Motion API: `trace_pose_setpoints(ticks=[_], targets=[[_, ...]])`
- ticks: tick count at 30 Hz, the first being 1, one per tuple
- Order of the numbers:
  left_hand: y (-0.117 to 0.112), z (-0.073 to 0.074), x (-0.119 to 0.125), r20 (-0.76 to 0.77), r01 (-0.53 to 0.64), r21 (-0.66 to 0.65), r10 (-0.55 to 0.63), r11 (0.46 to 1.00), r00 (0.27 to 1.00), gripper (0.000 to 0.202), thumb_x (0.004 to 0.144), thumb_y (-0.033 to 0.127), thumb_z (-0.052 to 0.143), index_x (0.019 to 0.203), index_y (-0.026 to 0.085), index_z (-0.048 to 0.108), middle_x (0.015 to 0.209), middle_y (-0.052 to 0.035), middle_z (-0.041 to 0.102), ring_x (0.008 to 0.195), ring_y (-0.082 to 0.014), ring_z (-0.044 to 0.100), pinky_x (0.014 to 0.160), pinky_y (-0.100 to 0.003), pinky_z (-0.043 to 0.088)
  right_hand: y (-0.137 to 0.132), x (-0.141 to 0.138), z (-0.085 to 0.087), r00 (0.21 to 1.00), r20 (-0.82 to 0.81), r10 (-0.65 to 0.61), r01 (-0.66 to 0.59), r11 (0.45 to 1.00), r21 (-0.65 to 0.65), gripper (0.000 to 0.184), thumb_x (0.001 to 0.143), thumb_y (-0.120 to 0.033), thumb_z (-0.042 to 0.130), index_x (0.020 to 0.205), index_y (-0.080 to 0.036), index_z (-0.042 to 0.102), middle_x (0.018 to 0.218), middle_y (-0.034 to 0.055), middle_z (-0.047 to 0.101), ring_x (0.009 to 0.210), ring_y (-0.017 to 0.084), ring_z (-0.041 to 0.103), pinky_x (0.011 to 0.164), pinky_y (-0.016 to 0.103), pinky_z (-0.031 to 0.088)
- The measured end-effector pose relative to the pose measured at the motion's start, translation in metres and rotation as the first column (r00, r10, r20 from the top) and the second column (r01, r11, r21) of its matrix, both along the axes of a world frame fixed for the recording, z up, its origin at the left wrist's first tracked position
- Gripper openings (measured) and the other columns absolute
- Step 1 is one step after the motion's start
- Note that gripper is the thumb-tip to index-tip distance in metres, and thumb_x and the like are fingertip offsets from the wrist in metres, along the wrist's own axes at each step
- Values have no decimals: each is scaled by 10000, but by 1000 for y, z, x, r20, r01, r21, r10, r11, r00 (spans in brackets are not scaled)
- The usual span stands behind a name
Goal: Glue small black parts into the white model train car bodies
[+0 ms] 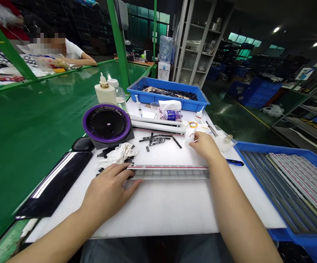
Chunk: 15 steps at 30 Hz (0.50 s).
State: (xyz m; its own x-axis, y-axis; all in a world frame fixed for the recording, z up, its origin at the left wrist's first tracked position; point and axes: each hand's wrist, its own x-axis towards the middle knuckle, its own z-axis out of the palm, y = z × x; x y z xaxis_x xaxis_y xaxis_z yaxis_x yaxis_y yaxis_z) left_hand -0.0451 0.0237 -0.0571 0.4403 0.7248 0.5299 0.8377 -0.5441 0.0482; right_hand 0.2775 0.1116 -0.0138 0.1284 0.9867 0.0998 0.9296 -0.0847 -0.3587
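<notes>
The long strip (pixel 169 173) lies crosswise on the desk (pixel 163 215), its left end touching the spread fingers of the nearer left hand (pixel 107 193), while the right hand (pixel 204 145), just beyond the strip, pinches a small pale piece (pixel 190 140), too blurred to identify.

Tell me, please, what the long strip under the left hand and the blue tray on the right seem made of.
The long strip looks like translucent, frosted plastic, since light passes through it; the red-lined top edge may be printed. The blue tray looks like glossy moulded plastic, with smooth rims.
</notes>
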Motion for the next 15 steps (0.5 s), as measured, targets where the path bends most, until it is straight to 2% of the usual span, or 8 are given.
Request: trace_pose_setpoints(ticks=[4, 6, 7, 8, 10, 11, 13, 15], targets=[[1, 0, 0, 4, 5, 8, -5, 1000, 1000, 288, 874, 468, 583, 851, 197, 679, 1007, -88, 704, 955, -258, 654, 813, -392, 548, -6, 7, 7, 992, -124, -9, 10, 1000, 12, 319, 670, -242, 705, 979, -176, 661, 1000, 81, 708, 889, 220, 634, 712, 297, 437], [1, 0, 0, 7, 10, 20, -10, 1000, 1000, 288, 875, 466, 582, 852, 195, 677, 1013, -92, 702, 955, -261, 655, 809, -395, 547, -9, 23, 16, 948, -311, -67, 111, 986, 126, 402, 660, -305, 726, 1037, -183, 655, 1010, 71, 709, 822, 199, 661, 711, 306, 485], [1, 0, 0, 8, 11, 27, -11, 1000, 1000, 289, 875, 466, 581, 852, 195, 677, 1013, -93, 701, 952, -262, 655, 806, -398, 547, -10, 34, 21, 896, -434, -97, 208, 954, 217, 399, 697, -342, 691, 1060, -182, 644, 1015, 71, 707, 751, 180, 668, 682, 309, 507], [2, -1, 0, 9, 11, 32, -11, 999, 1000, 289, 875, 467, 580, 851, 196, 677, 1013, -93, 701, 950, -263, 656, 805, -401, 546, -11, 47, 26, 824, -557, -102, 321, 894, 311, 376, 752, -362, 620, 1081, -178, 628, 1022, 75, 704, 670, 157, 665, 641, 309, 523], [3, -2, 0, 14, 9, 38, -10, 999, 1000, 285, 873, 469, 578, 851, 202, 676, 1011, -91, 700, 948, -266, 657, 807, -407, 544, -11, 74, 33, 683, -729, -34, 513, 733, 446, 356, 825, -320, 453, 1121, -177, 589, 1077, 87, 690, 553, 123, 644, 563, 306, 544], [3, -2, -1, 19, 10, 40, -11, 999, 1000, 282, 872, 470, 578, 854, 206, 676, 1010, -90, 700, 948, -267, 658, 809, -409, 543, -11, 88, 34, 645, -764, 5, 569, 664, 485, 365, 822, -281, 405, 1126, -178, 580, 1126, 94, 674, 530, 116, 642, 548, 310, 557], [4, -3, -1, 32, 14, 42, -15, 999, 999, 273, 869, 470, 580, 862, 213, 674, 1008, -85, 701, 946, -269, 660, 810, -414, 542, -12, 111, 28, 644, -765, 30, 614, 576, 540, 375, 784, -223, 378, 1089, -171, 591, 1212, 102, 633, 555, 120, 666, 584, 328, 591], [5, -4, -2, 39, 23, 34, -24, 999, 999, 269, 865, 471, 581, 871, 218, 673, 1007, -83, 701, 944, -274, 661, 810, -424, 542, -13, 129, 17, 659, -752, 1, 641, 523, 562, 375, 757, -193, 366, 1044, -159, 604, 1234, 105, 609, 679, 150, 710, 683, 352, 612]])
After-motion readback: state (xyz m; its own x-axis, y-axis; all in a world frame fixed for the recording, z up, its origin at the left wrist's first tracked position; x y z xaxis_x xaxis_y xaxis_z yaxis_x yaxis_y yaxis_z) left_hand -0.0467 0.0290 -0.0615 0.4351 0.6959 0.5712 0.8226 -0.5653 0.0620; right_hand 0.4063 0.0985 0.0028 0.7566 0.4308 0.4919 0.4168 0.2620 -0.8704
